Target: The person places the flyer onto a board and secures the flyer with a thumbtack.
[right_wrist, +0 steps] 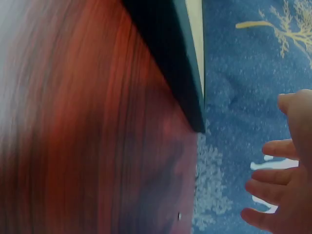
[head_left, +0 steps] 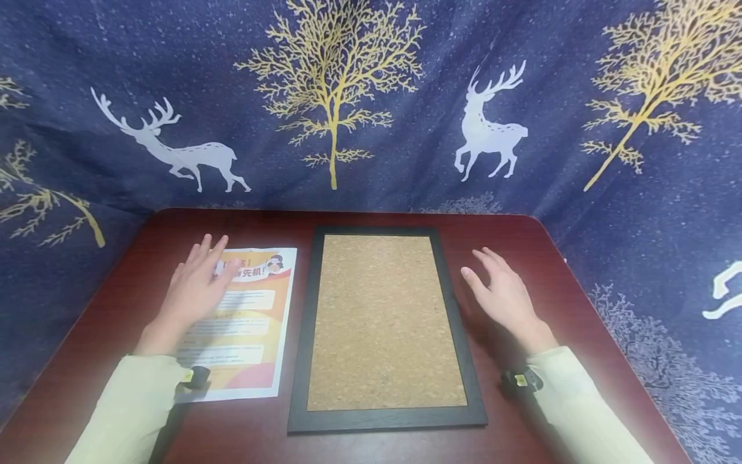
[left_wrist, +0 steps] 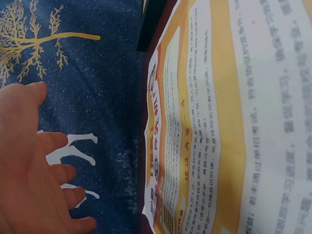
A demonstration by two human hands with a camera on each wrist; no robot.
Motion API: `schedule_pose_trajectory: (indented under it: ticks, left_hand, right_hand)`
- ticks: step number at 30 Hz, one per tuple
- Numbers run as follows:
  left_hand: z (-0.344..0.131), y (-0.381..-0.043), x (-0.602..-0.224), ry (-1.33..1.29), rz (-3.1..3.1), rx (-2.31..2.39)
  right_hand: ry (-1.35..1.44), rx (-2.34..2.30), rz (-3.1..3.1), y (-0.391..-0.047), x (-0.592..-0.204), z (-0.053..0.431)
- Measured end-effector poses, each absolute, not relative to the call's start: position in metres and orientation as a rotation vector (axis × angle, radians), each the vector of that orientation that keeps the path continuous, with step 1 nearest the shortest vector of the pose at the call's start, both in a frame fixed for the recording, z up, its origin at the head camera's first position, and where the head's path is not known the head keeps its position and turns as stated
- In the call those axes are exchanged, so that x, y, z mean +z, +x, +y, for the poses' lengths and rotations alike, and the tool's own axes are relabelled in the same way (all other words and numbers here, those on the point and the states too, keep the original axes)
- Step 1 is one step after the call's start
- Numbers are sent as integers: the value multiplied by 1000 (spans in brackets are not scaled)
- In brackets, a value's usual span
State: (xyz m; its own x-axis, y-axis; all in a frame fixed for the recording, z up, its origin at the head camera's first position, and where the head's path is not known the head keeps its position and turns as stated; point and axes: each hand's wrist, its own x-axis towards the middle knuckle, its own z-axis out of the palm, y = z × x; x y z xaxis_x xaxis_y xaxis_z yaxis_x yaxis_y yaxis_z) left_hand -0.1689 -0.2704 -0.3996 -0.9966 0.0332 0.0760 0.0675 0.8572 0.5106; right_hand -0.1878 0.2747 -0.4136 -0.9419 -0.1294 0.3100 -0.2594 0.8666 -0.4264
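A cork board (head_left: 382,322) in a dark frame (head_left: 387,419) lies flat in the middle of the table. To its left is a printed poster (head_left: 271,380), orange and white with lines of text and a small cartoon figure at the top. My left hand (head_left: 194,290) hovers over the poster's left part, fingers extended, hiding some of its print; it holds nothing. On the other side, my right hand (head_left: 507,296) is raised just right of the frame, also with fingers extended and nothing held. The left wrist view shows the poster's text (left_wrist: 204,122) close up.
The dark red wooden table (head_left: 539,258) has rounded far corners. Behind and beside it hangs a blue cloth (head_left: 400,148) printed with white deer and yellow trees. Dark bands with small devices sit on both wrists, over pale sleeves (head_left: 585,399).
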Motion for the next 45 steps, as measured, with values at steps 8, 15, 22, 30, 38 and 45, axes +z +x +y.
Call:
schedule_pose_trajectory:
  ticks: [8,15,22,30,38,45]
  left_hand:
    - [-275,-169,-397,51,-2851,-1091]
    - [-277,-168,-392,188,-2744,-1252]
    - [-283,-167,-395,306,-2643,-1451]
    - [-294,-169,-401,414,-2494,-1658]
    - [-306,-167,-400,435,-2608,-1505]
    - [-317,-169,-401,446,-2596,-1543]
  right_hand:
    - [326,941,-2704,-188,-412,250]
    - [383,1122,-2693,-183,-413,225]
    - [475,1320,-2656,-180,-413,202]
    - [501,1470,-2654,-177,-404,175]
    - [499,1761,-2624,-178,-404,147]
    - [433,2126,-2562,-171,-406,125]
